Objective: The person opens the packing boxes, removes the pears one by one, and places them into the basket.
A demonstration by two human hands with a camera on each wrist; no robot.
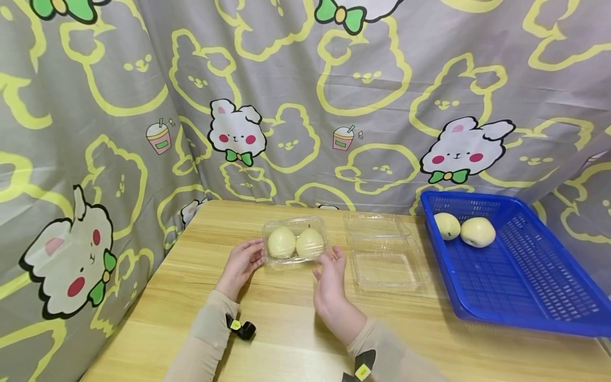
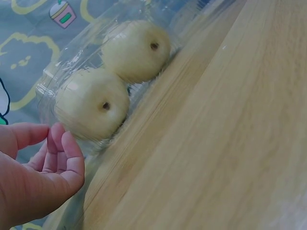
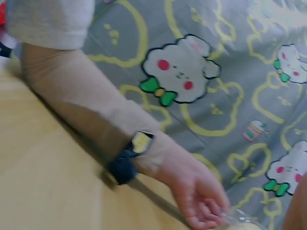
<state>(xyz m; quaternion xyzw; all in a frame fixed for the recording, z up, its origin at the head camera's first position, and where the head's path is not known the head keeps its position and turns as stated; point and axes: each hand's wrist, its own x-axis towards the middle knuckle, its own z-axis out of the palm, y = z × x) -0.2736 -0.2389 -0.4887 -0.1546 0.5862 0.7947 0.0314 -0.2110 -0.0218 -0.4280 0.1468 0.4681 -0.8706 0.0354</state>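
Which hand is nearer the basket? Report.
The right hand, at the right end of the filled box, left of the basket with the open box between. The left hand is farther, at the filled box's left end.

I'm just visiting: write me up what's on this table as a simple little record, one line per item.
Left hand: at the left end of the clear box
Right hand: at its right end
Clear box: holds two pale round fruits
Second clear box: lying open, left of the basket
Blue basket: two more pale fruits inside
Surface: wooden table
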